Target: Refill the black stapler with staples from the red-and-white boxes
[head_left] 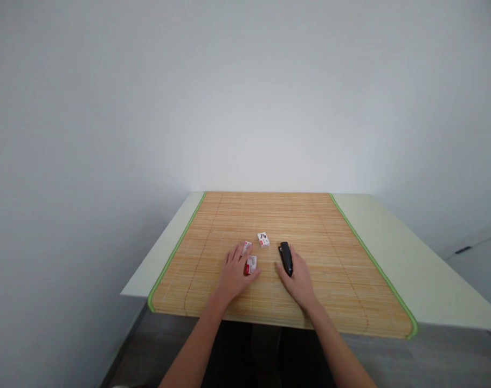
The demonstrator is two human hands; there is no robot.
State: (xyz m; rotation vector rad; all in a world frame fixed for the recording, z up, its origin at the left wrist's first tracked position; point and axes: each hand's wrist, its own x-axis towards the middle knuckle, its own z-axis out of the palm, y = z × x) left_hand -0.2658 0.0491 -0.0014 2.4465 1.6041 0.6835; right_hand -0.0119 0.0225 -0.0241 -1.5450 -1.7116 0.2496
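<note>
A black stapler (286,257) lies on the bamboo mat (277,213), its front end pointing away from me. My right hand (301,280) is wrapped around its near part, thumb on the left side and fingers on the right. To the left, my left hand (232,276) rests with its fingers spread. Between its thumb and index finger sits a small red-and-white box (251,264). Another small white box (246,247) is partly covered by the fingertips. Beyond both hands, a third small white box (263,240) with a dark picture on it stands apart.
The mat has green edging and covers the middle of a white table (374,231). Pale walls rise behind the table and at the left. On the right wall, a thin cable with a small dark piece (462,250) runs along. Grey floor shows below.
</note>
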